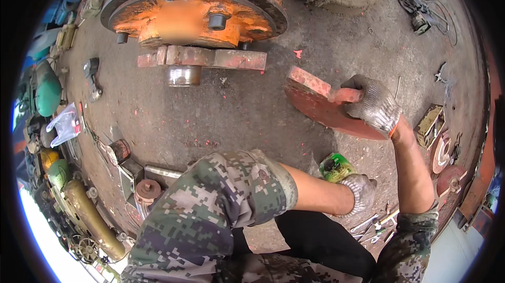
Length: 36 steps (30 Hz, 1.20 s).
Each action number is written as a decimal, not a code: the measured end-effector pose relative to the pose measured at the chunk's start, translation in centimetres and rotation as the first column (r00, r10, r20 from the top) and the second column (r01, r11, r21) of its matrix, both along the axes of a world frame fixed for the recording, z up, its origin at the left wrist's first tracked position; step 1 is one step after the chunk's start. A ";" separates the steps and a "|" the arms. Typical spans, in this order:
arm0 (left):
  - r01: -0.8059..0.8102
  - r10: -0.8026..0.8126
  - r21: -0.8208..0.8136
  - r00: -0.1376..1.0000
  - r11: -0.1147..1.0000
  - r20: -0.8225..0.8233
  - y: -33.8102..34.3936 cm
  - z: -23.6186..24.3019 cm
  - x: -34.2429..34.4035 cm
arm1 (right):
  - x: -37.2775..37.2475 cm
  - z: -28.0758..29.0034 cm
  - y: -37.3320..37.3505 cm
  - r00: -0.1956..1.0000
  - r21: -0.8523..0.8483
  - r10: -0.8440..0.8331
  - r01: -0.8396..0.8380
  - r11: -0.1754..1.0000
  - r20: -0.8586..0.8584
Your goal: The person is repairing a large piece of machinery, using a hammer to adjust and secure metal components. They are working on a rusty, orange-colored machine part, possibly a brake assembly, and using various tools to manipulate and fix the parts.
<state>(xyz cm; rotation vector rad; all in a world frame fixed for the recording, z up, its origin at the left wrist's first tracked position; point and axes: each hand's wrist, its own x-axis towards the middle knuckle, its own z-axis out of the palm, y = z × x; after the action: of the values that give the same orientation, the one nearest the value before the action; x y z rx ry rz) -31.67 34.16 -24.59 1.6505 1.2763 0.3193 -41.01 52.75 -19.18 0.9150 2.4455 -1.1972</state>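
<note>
Red metal plate (321, 105) is being gripped by its handle in the closed right hand (374, 105); left hand (360, 192), fingers curled, is resting near green tin (335, 166); slipping onto the ground is being risked

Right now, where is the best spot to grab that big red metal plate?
Probably the stubby handle on the red metal plate, taken from the right, as the gloved right hand does. The plate is broad, flat and tilted up off the ground, so its edges give fingers little to wrap.
</note>
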 end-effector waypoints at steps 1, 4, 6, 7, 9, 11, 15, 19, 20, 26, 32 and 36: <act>0.052 -0.050 0.111 0.999 0.992 -0.021 0.1 -1.0 0.7 | 0.7 0.0 0.0 0.999 -0.001 -0.022 0.022 1.000 -0.027; 0.316 -0.280 0.400 0.949 0.861 -0.147 0.3 -1.2 0.0 | 1.9 0.5 -1.6 0.994 -0.017 -0.070 0.069 0.997 -0.083; 0.347 -0.336 0.471 0.935 0.811 -0.111 0.4 -0.8 -0.5 | 2.5 1.3 -3.3 0.996 0.099 -0.087 0.089 0.991 -0.018; 0.346 -0.359 0.506 0.930 0.790 -0.077 1.0 -0.6 0.2 | 3.2 1.4 -3.6 0.995 0.151 -0.093 0.087 0.985 0.033; 0.320 -0.301 0.525 0.946 0.789 -0.124 0.3 -3.8 1.1 | 2.1 0.2 -5.5 0.997 0.107 -0.064 0.068 0.992 -0.037; 0.274 -0.273 0.567 0.958 0.777 -0.089 0.0 -3.0 0.6 | 2.5 0.8 -6.6 0.997 0.196 -0.014 0.029 0.980 -0.077; 0.153 -0.169 0.568 0.985 0.809 -0.023 -1.6 0.3 -6.8 | 2.6 1.6 -8.0 0.998 0.260 -0.064 0.056 0.964 0.024; 0.399 -0.410 0.335 0.911 0.854 -0.043 -3.7 1.2 -17.5 | 3.2 1.7 -8.5 0.999 0.283 -0.032 0.037 0.959 -0.021; 0.333 -0.330 0.196 0.943 0.922 -0.047 -4.3 1.1 -19.8 | 3.5 1.6 -8.5 1.000 0.288 -0.015 0.021 0.957 -0.020; -0.638 0.665 0.189 0.723 0.747 -0.187 -9.7 -3.4 -29.1 | 3.3 1.8 -9.5 0.999 0.302 0.000 0.010 0.953 -0.033; -0.627 0.643 0.292 0.764 0.722 0.050 -6.9 -6.0 -27.4 | 2.9 2.0 -10.5 0.999 0.316 0.042 -0.039 0.948 -0.001; -0.573 0.567 0.208 0.818 0.793 0.094 -6.6 -5.7 -29.6 | 2.3 1.6 -12.7 0.997 0.311 0.076 -0.074 0.948 0.006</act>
<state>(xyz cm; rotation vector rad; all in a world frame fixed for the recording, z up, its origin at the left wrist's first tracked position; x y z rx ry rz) -61.24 27.59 -30.31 1.3948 1.7596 0.8832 -38.73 40.02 -17.57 0.8868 2.6964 -0.8024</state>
